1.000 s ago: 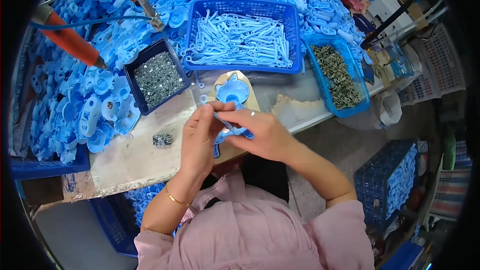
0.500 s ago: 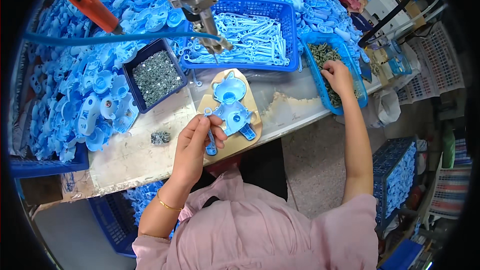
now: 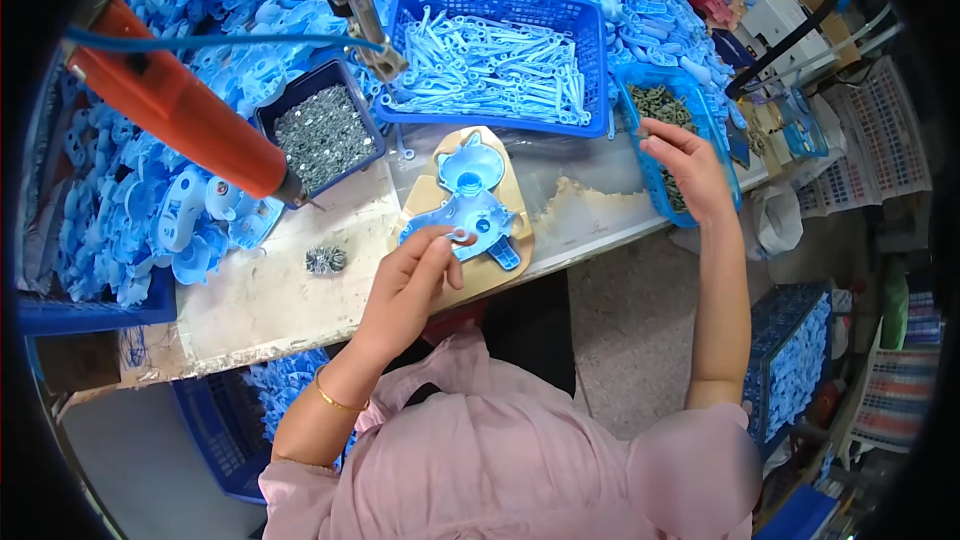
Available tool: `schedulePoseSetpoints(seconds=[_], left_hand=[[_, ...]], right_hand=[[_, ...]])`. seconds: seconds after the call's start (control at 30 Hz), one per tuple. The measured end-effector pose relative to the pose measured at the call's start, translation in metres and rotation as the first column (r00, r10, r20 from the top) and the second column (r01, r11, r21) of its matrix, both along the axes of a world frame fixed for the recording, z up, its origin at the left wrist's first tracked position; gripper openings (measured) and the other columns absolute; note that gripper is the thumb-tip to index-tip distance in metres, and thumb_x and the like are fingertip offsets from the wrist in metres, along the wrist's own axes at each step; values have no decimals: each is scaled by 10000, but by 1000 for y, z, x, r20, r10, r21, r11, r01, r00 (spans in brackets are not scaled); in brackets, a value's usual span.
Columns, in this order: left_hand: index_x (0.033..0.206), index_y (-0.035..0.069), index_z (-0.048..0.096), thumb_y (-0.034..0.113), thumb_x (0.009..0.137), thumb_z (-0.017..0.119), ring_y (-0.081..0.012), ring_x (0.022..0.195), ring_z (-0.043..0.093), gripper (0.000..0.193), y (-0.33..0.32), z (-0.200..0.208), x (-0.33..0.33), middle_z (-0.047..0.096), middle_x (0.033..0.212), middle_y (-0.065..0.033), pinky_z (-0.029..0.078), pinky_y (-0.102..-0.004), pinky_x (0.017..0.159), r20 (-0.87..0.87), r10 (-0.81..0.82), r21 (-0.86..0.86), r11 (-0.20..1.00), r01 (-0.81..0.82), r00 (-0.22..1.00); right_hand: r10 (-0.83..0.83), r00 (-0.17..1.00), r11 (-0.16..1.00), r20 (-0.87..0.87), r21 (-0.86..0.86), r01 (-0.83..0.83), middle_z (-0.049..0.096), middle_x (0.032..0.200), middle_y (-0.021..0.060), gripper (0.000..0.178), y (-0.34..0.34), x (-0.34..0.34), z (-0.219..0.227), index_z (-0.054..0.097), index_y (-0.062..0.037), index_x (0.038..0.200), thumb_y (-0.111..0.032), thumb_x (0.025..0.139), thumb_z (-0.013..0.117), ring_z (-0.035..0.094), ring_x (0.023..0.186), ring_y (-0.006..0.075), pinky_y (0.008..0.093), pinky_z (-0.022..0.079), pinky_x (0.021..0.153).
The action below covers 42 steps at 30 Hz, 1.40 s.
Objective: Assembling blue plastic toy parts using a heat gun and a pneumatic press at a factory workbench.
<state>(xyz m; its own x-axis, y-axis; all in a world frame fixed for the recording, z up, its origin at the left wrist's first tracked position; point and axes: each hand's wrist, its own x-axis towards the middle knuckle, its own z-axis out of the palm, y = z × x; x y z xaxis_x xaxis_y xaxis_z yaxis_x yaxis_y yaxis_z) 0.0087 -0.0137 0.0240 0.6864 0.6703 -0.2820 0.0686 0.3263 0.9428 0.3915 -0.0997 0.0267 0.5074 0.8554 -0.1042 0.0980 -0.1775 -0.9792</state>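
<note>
My left hand (image 3: 408,290) pinches a small light-blue plastic rod with a ring end (image 3: 460,235); most of the rod is hidden by my fingers. It is just over the near edge of a tan fixture board (image 3: 513,278). In the fixture lies a light-blue hollow plastic shell (image 3: 468,170), a round top part joined to a wider lower part. My right hand (image 3: 695,175) is raised at the near right of a blue plastic tray (image 3: 728,155) of greenish-grey small parts (image 3: 660,108). Its thumb and forefinger close on a tiny greenish piece (image 3: 643,132).
An orange power screwdriver (image 3: 185,105) hangs at the left, its tip near a dark box (image 3: 378,140) of small metal screws. A metal machine head (image 3: 378,58) hangs above a blue basket (image 3: 605,60) of rods. Blue plastic parts (image 3: 130,190) are heaped behind and left.
My right hand has lifted out of the tray with a small piece. My left hand has shifted right, bringing the rod over the shell. The orange screwdriver has swung lower and nearer.
</note>
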Motion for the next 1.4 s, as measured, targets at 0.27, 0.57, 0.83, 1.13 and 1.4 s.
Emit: schedulePoseSetpoints(seconds=[0.27, 0.57, 0.83, 1.13, 1.4], left_hand=[[1093, 37, 466, 134, 1047, 529, -63, 773, 570, 125, -2, 6, 15, 634, 804, -22, 427, -231, 716, -9, -87, 264, 961, 87, 996], [1058, 37, 498, 171, 1010, 601, -118, 696, 610, 175, -1, 0, 10, 683, 794, -91, 452, -274, 639, -195, 5, 604, 788, 117, 981], [1068, 28, 582, 196, 1016, 595, -108, 661, 585, 176, 5, 6, 0, 631, 742, -62, 462, -276, 621, -208, -187, 373, 892, 254, 960], [1139, 27, 610, 214, 840, 770, -282, 963, 590, 388, 13, -13, -8, 656, 1081, -111, 483, -388, 825, -179, 155, 887, 453, 91, 972], [1184, 45, 586, 164, 745, 793, -352, 1017, 555, 500, 21, -32, -9, 623, 1138, -119, 453, -433, 895, -244, 292, 919, 375, 125, 925]], right_hand=[[454, 887, 884, -84, -83, -460, 716, 888, 27, 187, 34, -133, 32, 756, -1, 1043, -129, 909, 734, 634, 786, 69, 225, 484, 687], [552, 833, 825, -23, -128, -550, 704, 844, 17, 175, 38, -163, 26, 739, -4, 995, -167, 933, 724, 622, 746, 55, 215, 474, 642], [646, 711, 716, -279, -101, -691, 684, 900, 12, 160, 37, -154, 25, 706, -13, 1034, -148, 946, 705, 600, 758, 47, 216, 478, 658], [550, 825, 832, 128, -168, -529, 677, 950, 5, 222, 39, -161, 14, 654, -29, 1117, -68, 905, 709, 596, 794, 53, 217, 487, 729], [513, 857, 846, 56, -204, -493, 682, 934, 26, 223, 55, -157, -18, 643, -5, 1081, -73, 888, 732, 616, 810, 58, 210, 483, 710]])
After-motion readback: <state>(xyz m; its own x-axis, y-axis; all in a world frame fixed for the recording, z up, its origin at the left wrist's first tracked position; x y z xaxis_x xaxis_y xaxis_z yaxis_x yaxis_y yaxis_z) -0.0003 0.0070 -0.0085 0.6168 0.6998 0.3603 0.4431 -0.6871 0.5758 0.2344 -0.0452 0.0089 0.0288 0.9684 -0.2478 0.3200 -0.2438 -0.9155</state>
